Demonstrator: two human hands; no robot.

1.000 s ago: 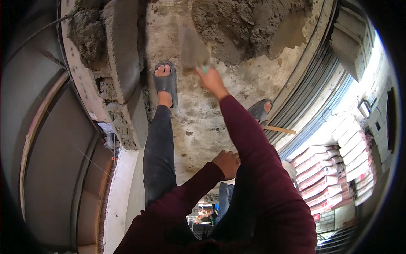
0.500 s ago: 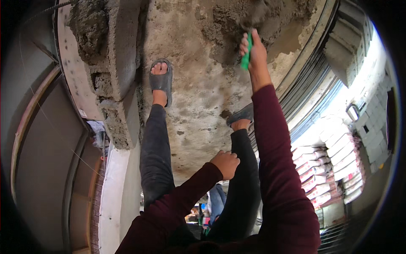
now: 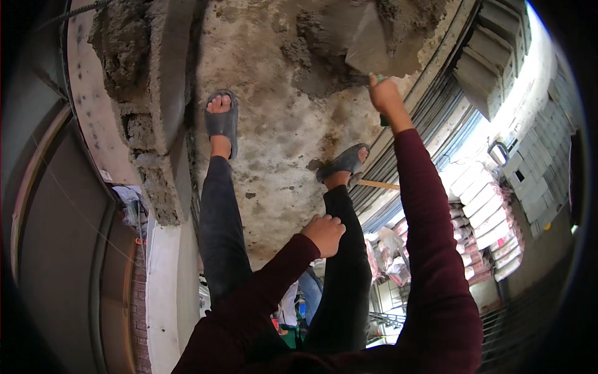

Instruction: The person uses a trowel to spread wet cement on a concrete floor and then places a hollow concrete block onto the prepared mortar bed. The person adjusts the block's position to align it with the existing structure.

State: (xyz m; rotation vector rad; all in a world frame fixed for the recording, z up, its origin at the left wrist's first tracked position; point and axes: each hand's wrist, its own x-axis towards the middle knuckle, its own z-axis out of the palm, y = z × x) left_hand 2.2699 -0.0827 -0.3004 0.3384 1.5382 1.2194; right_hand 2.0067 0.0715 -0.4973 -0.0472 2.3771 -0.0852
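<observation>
My right hand [image 3: 385, 98] is wrapped around the green handle of a trowel, arm stretched forward. The flat grey trowel blade [image 3: 369, 45] lies against wet mortar [image 3: 408, 28] heaped at the far end of the rough floor. Wet smears coat the blade. My left hand [image 3: 324, 235] is curled into a fist beside my right knee, with nothing showing in it.
My sandalled feet stand on stained concrete [image 3: 268, 162]. On the left is a concrete block wall [image 3: 165, 93] topped with mortar. Long thin rods [image 3: 436, 103] and grey blocks [image 3: 483, 78] lie along the right, with stacked sacks [image 3: 489, 218] farther below.
My right hand has moved right and closer to me with the trowel, whose blade now shows plainly on the mortar. My left hand remains a fist near the knee.
</observation>
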